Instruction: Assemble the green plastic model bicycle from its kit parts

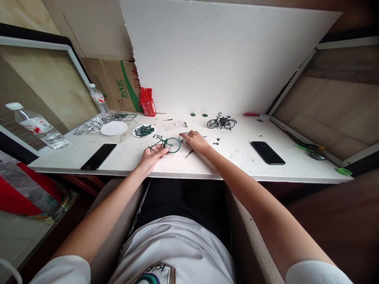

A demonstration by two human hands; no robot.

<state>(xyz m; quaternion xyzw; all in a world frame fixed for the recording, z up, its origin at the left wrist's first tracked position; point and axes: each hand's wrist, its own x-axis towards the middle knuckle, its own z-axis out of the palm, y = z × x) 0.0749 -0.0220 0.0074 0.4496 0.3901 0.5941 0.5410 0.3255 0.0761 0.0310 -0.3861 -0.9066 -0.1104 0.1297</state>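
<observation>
My left hand (150, 158) grips a partly built green model bicycle (161, 143) just above the table's front. One spoked wheel with a green rim (174, 145) is on its right end. My right hand (196, 141) lies low over the table to the right, its fingertips closed on a loose spoked wheel (181, 138), which they partly cover. Below that hand is a thin dark tool like a small screwdriver (188, 154). Small dark parts (217, 141) lie to its right. Farther back stands a complete black model bicycle (221, 121).
A white plate with green parts (134, 134) and another white disc (113, 128) sit on the left of the white table (237, 167). Phones lie left (98, 156) and right (268, 152). Water bottles (38, 126), a red box (148, 103) and a white board (201, 59) stand behind.
</observation>
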